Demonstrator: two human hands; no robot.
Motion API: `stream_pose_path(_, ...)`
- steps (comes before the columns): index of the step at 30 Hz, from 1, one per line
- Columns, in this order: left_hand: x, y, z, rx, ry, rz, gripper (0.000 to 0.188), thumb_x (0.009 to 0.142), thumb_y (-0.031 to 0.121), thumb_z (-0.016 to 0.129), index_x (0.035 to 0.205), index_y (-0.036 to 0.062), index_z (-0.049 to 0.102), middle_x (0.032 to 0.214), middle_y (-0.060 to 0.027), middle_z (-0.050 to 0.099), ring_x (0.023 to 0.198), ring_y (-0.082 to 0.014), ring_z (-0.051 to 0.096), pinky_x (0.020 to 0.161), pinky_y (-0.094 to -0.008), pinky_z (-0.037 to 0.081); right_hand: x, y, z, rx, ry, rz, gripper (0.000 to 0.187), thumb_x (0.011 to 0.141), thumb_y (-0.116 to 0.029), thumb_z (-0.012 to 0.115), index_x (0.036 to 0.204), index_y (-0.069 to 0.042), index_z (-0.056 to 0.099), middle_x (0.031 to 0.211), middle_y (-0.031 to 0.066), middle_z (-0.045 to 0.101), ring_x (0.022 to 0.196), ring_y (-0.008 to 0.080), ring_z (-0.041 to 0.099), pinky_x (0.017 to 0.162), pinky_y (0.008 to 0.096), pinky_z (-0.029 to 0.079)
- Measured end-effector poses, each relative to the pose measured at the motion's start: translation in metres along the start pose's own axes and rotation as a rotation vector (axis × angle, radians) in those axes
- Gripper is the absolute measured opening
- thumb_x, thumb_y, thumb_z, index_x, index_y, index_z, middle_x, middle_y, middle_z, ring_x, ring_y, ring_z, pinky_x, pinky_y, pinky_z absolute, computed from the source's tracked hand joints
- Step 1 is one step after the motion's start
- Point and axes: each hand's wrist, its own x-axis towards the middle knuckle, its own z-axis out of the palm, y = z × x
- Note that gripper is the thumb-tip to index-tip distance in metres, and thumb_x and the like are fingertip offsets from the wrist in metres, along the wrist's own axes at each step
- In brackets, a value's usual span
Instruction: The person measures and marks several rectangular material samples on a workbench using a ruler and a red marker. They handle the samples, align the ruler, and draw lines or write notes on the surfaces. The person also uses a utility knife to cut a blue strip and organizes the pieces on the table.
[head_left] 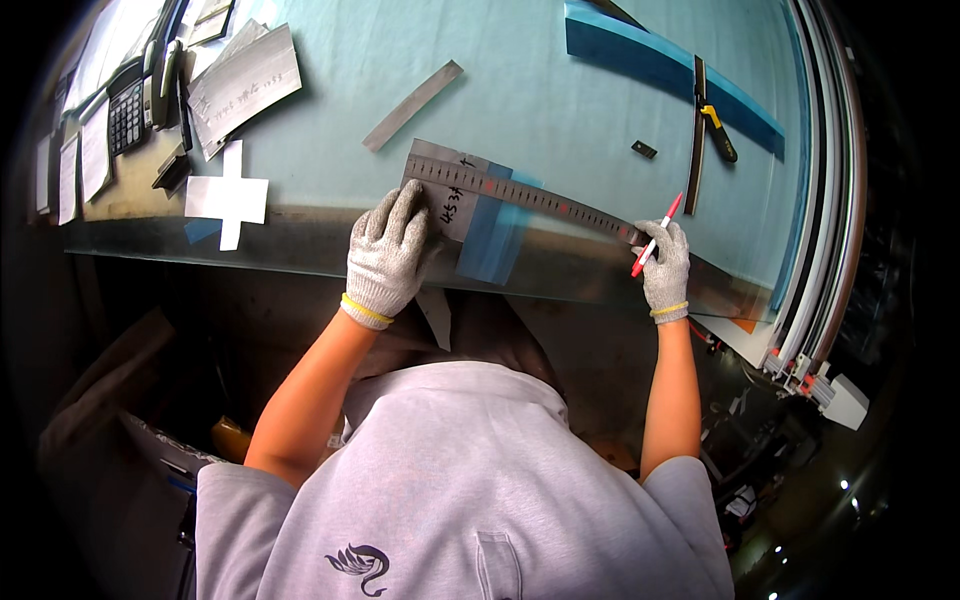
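Observation:
A steel ruler [545,200] slants across a grey metal sheet with handwriting [455,213] and a strip of translucent blue film [497,238] near the table's front edge. My left hand [385,245], in a knitted glove with a yellow cuff, is closed at the ruler's left end, fingertips on the ruler and the sheet's edge; its thumb is mostly hidden. The gloved right hand [665,265] pinches a red-and-white marker pen [658,235], its red tip pointing up and away. Those same fingers also touch the ruler's right end.
A narrow grey strip [413,105] lies beyond the ruler. Farther right are a yellow-and-black utility knife [717,133], a dark bar [696,170], a small dark piece [644,150] and a long blue strip [660,55]. A white cross-shaped piece [228,195], papers [245,90] and a calculator [128,115] are left.

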Motion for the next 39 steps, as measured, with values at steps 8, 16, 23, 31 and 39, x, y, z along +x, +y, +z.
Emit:
stream_pose_path(8,0.011,0.006,-0.002,-0.013,-0.037,-0.056,0.047,0.074,0.021,0.084,0.112,0.0021,0.063,0.153,-0.0183,0.053,0.123,-0.0382,0.06,0.099,-0.0486,0.047,-0.014,-0.01,-0.002,-0.043,-0.015,0.025,0.041,0.068,0.004,0.077,0.107,-0.009,0.072,0.1,0.0067,0.064,0.1,0.0305,0.061,0.093,0.0432,0.048)
stream_pose_path(16,0.011,0.004,0.001,-0.005,-0.034,-0.039,0.046,0.074,0.021,0.084,0.11,0.0019,0.063,0.153,-0.018,0.053,0.121,-0.0378,0.061,0.098,-0.0487,0.047,-0.011,-0.014,0.0,-0.058,0.024,0.012,0.041,0.069,0.005,0.076,0.107,-0.009,0.072,0.1,0.0058,0.063,0.101,0.0292,0.061,0.094,0.0419,0.047)
stream_pose_path(23,0.012,0.006,0.0,0.006,-0.035,-0.043,0.045,0.075,0.019,0.084,0.11,0.0013,0.063,0.154,-0.0187,0.052,0.12,-0.0384,0.061,0.099,-0.0482,0.046,-0.005,-0.018,-0.004,-0.114,-0.002,0.015,0.041,0.069,0.002,0.077,0.109,-0.01,0.072,0.101,0.0056,0.064,0.102,0.0291,0.061,0.096,0.0422,0.046)
stream_pose_path(31,0.014,0.006,-0.001,0.028,-0.044,-0.025,0.047,0.074,0.018,0.083,0.114,0.002,0.061,0.155,-0.0189,0.051,0.118,-0.0393,0.062,0.098,-0.0481,0.047,-0.01,-0.025,0.017,0.244,0.309,0.092,0.032,0.088,-0.024,0.081,0.109,-0.002,0.069,0.087,0.0059,0.064,0.078,0.0188,0.06,0.079,0.0344,0.052)
stream_pose_path(39,0.009,0.004,0.006,0.048,-0.033,-0.014,0.05,0.077,0.019,0.083,0.119,0.0046,0.058,0.156,-0.0192,0.05,0.119,-0.0393,0.061,0.099,-0.0481,0.046,0.025,-0.132,0.085,0.75,0.356,0.03,0.034,0.101,-0.024,0.069,0.12,0.004,0.07,0.096,0.0117,0.074,0.085,0.0177,0.069,0.078,0.0309,0.054)
